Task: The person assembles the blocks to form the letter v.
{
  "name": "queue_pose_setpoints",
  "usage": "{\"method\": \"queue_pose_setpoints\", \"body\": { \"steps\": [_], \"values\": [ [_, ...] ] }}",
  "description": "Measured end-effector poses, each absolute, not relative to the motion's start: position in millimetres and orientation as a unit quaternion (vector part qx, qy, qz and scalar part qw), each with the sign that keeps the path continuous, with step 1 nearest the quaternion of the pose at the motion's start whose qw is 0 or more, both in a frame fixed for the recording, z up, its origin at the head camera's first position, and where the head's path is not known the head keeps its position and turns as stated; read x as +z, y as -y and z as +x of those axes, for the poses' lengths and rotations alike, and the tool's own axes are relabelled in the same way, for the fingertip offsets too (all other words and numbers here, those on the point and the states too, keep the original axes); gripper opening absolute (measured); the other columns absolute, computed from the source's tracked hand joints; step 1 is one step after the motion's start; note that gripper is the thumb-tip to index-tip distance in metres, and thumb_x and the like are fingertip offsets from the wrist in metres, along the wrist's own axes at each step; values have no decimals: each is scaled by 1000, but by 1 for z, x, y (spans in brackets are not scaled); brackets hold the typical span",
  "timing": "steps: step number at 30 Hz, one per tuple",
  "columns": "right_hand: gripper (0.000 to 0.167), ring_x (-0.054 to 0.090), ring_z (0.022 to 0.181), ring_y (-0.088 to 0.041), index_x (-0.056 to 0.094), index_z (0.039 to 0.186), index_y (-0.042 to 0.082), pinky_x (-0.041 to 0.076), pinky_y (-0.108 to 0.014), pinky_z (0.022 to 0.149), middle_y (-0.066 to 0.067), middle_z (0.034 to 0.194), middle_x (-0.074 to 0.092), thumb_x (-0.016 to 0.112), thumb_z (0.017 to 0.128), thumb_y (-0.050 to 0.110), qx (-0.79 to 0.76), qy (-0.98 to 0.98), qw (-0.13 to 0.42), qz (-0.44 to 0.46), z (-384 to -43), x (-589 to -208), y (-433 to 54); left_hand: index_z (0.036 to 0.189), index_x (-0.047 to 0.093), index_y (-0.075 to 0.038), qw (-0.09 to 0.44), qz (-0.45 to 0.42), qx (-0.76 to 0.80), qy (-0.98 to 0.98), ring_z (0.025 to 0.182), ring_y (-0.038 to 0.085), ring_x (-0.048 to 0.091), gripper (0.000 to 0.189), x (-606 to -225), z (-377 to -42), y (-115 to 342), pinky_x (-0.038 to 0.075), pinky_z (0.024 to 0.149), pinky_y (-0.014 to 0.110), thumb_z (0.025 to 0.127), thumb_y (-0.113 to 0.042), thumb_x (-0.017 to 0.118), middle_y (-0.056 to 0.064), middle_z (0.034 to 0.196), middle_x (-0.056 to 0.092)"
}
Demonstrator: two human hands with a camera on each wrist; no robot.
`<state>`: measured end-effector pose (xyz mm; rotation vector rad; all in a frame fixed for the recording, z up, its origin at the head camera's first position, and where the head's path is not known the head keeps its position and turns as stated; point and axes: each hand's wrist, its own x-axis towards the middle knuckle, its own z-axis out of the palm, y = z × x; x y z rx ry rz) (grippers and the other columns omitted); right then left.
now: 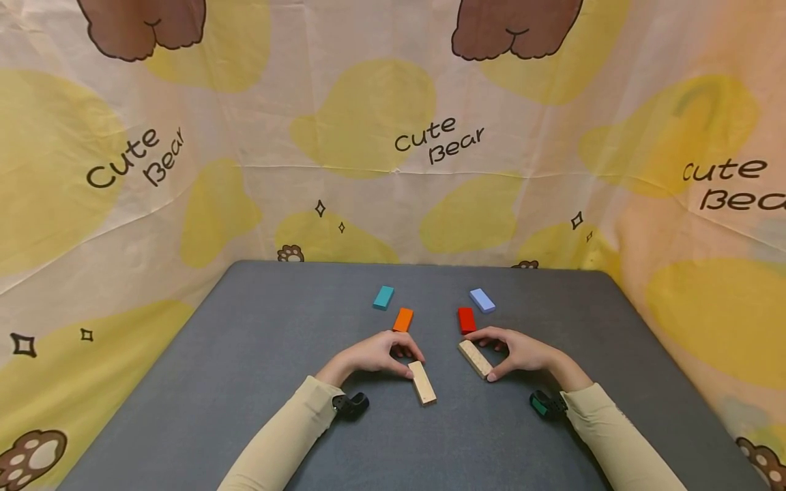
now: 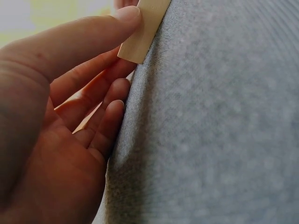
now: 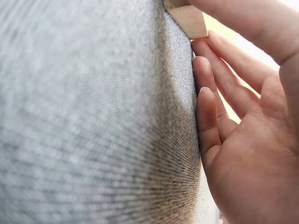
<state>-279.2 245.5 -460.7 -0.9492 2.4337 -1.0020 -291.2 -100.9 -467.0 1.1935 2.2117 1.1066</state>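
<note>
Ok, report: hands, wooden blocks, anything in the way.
Left hand pinches nearer plain wooden block. Right hand holds farther plain wooden block by its ends. Close ahead: orange block left, red block right.

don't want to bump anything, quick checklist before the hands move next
1. Left hand holding left plain block: ok
2. Right hand holding right plain block: ok
3. Plain blocks apart: ok
4. Orange block clear of left hand: cannot tell, they overlap in view
5. Red block clear of right hand: cannot tell, very close
6. Teal block and lavender block away from both hands: ok
</note>
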Motion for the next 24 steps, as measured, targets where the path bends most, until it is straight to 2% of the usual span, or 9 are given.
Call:
{"method": "queue_pose_setpoints", "body": {
  "steps": [4, 6, 9, 17, 24],
  "values": [
    [77, 47, 117, -21, 46, 140, 19, 39, -32, 93, 0, 137, 48, 81, 73, 34, -354, -857, 170, -335, -279, -461, -245, 110, 69, -18, 197, 425, 394, -791, 99, 15, 57, 30, -466, -291, 101, 46, 89, 29, 80, -22, 76, -4, 107, 64],
    [77, 47, 117, -21, 46, 140, 19, 39, -32, 93, 0, 137, 48, 81, 73, 33, -356, -856, 169, -335, -279, -461, -245, 110, 69, -13, 198, 423, 397, -790, 99, 19, 57, 30, -462, -287, 100, 46, 90, 32, 81, -17, 76, 1, 108, 64],
    [77, 48, 117, -21, 46, 140, 18, 40, -31, 93, -1, 137, 48, 81, 73, 33, -356, -855, 167, -337, -279, -462, -245, 110, 69, -12, 198, 422, 398, -790, 100, 22, 56, 30, -462, -287, 100, 46, 90, 35, 81, -16, 75, 3, 109, 64],
    [77, 49, 114, -20, 48, 138, 18, 41, -30, 92, -1, 134, 51, 82, 72, 34, -355, -857, 153, -340, -280, -463, -247, 108, 70, -20, 198, 417, 397, -793, 98, 16, 57, 29, -466, -290, 101, 46, 88, 30, 80, -20, 77, -5, 106, 64],
    [74, 51, 112, -20, 50, 135, 16, 42, -32, 90, -3, 131, 54, 83, 71, 34, -355, -861, 144, -333, -277, -462, -245, 110, 69, -13, 195, 416, 399, -793, 100, 25, 56, 31, -467, -289, 100, 46, 90, 39, 80, -14, 76, 3, 109, 65]
  ]
}}
